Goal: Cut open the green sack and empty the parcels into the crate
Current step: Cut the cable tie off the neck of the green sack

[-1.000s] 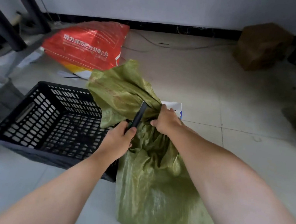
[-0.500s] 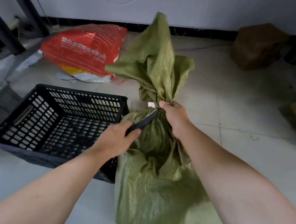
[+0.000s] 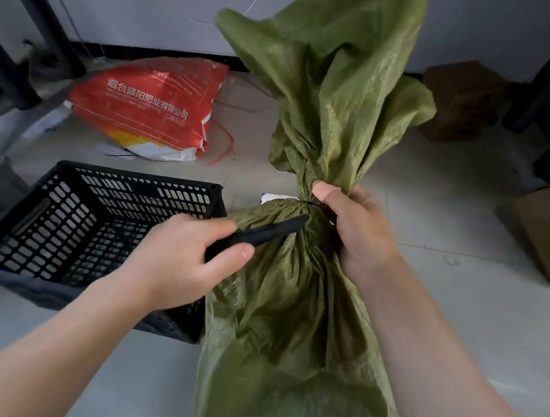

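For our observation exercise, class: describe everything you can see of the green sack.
The green sack is crinkled olive woven plastic. Its filled body stands on the tiled floor beside the black crate; its neck is cinched, with the loose top flaring upward. The right grip holds the neck; the left grip holds a black cutter whose tip lies against it.

The red bag [image 3: 164,84] bears white characters reading 烟台盛阳肥业有限公司.

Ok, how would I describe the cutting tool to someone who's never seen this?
Find the tall green sack right of the black crate. At its cinched neck, gripped by the right hand, the left hand holds a slim black cutter, tip against the gathers. Unlike the slotted crate, it is a narrow solid bar.
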The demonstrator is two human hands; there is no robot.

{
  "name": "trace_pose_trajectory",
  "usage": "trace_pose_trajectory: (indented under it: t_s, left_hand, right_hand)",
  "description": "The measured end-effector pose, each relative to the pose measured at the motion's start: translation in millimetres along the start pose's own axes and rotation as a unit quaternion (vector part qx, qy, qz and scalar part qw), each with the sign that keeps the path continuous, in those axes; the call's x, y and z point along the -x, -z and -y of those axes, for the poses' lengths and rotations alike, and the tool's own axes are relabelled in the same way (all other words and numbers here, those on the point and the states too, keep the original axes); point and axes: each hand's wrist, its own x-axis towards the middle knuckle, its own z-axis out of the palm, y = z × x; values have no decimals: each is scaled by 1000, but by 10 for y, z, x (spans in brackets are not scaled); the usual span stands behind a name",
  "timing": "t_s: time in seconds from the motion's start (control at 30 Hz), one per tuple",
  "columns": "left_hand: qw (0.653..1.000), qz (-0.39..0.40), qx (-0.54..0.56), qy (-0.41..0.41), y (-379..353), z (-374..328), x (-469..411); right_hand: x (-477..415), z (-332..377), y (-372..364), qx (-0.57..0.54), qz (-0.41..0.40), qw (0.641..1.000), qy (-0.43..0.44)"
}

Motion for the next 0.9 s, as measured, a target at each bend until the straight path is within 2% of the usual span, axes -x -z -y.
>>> trace_pose_trajectory:
  t_s: [0.13,0.4,0.9]
  left_hand:
    - [999,-26,23,13,101,-142,38]
    - [998,-8,-49,47,224,-428,63]
    - [994,8,-96,55,407,-515,158]
  right_hand:
    - [91,79,43,14,21,999,26]
    - [199,130,41,42,31,995,81]
    - [316,95,-38,-46,7,995,94]
